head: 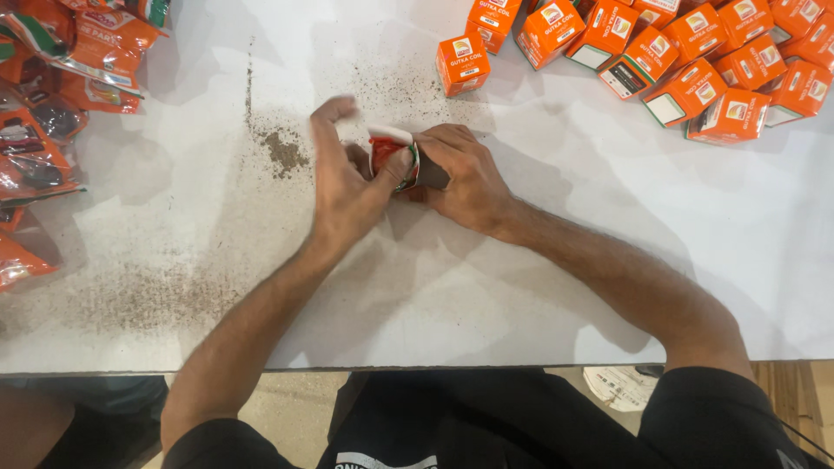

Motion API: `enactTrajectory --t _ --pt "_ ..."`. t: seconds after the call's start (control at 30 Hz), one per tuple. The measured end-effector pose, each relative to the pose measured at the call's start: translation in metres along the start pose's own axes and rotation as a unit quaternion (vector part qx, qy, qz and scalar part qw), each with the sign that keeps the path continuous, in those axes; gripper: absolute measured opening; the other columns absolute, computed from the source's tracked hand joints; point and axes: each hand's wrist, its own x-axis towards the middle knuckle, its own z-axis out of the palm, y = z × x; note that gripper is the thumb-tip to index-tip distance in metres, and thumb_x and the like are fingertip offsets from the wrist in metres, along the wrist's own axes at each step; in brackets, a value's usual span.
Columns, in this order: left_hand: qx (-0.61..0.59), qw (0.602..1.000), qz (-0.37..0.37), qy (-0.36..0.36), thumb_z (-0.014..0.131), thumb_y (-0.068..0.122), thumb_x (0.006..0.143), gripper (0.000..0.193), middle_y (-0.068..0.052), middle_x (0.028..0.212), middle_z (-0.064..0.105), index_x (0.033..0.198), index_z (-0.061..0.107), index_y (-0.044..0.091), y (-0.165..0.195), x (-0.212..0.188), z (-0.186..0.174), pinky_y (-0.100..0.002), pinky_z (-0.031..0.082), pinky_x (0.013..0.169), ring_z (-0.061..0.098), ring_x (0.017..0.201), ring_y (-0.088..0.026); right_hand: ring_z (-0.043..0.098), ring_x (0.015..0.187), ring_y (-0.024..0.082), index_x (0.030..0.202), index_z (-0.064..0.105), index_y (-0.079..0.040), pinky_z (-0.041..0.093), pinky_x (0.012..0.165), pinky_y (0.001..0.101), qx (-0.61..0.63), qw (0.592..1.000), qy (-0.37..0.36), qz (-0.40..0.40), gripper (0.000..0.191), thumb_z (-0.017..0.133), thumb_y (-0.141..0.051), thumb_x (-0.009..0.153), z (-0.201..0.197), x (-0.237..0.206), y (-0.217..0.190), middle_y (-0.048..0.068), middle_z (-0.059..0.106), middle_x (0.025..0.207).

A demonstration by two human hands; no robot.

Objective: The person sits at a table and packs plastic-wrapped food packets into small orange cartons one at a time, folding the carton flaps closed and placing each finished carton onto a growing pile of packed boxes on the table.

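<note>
The left hand [347,187] is motion-blurred at its fingertips, and both hands hide most of the packet [393,155] between them. Pouches [52,95] at 10 o'clock and boxes [695,52] at 1 o'clock run off the edges.

I see my left hand [343,187] and right hand [460,178] meeting mid-table [521,287], a small packet [393,156] between them. A heap of boxes [686,61] lies far right, one lone box [463,63] just behind the hands. Pouches [52,95] lie far left, powder [282,152] left of my hands.
</note>
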Motion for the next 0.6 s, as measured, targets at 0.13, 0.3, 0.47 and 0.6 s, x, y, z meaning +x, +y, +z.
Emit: enactTrajectory --t 0.13,0.3,0.47,0.6 --pt "0.009 0.997 -0.069 -0.021 0.078 0.014 0.087 0.029 -0.011 0.089 0.071 0.109 0.062 0.003 -0.012 0.007 0.002 -0.031 0.057 0.065 0.071 0.077 -0.016 0.064 0.111 0.036 0.126 0.064 0.000 0.051 0.098 0.0456 -0.016 1.000 -0.007 0.009 0.067 0.096 -0.013 0.069 0.003 -0.001 -0.003 0.015 0.068 0.119" --pt "-0.005 0.993 -0.114 -0.039 0.074 0.016 0.092 0.023 -0.010 0.085 0.071 0.106 0.066 0.000 -0.011 -0.004 -0.003 -0.035 0.055 0.060 0.068 0.070 -0.019 0.065 0.115 0.035 0.131 0.057 0.000 0.053 0.098 0.0437 0.032 0.998 0.011 0.044 0.067 0.093 -0.013 0.077 0.001 -0.010 -0.012 0.015 0.066 0.124" --pt "-0.293 0.941 -0.104 -0.133 0.061 0.014 0.096 0.037 -0.012 0.102 0.071 0.130 0.064 -0.001 -0.013 -0.003 -0.033 -0.030 0.057 0.076 0.067 0.087 -0.015 0.067 0.117 0.034 0.129 0.056 -0.007 0.055 0.100 0.0455 -0.039 0.996 0.019 -0.083 0.058 0.090 -0.010 0.082 0.000 -0.004 -0.009 0.013 0.066 0.134" --pt "-0.359 0.903 -0.203 -0.121 0.052 0.017 0.100 0.034 -0.014 0.094 0.072 0.122 0.067 -0.003 -0.018 0.002 -0.044 -0.034 0.067 0.069 0.068 0.076 -0.016 0.069 0.115 0.033 0.140 0.056 -0.004 0.058 0.097 0.0439 -0.055 0.996 -0.012 -0.072 0.061 0.085 -0.006 0.086 0.005 -0.003 -0.011 0.014 0.065 0.137"
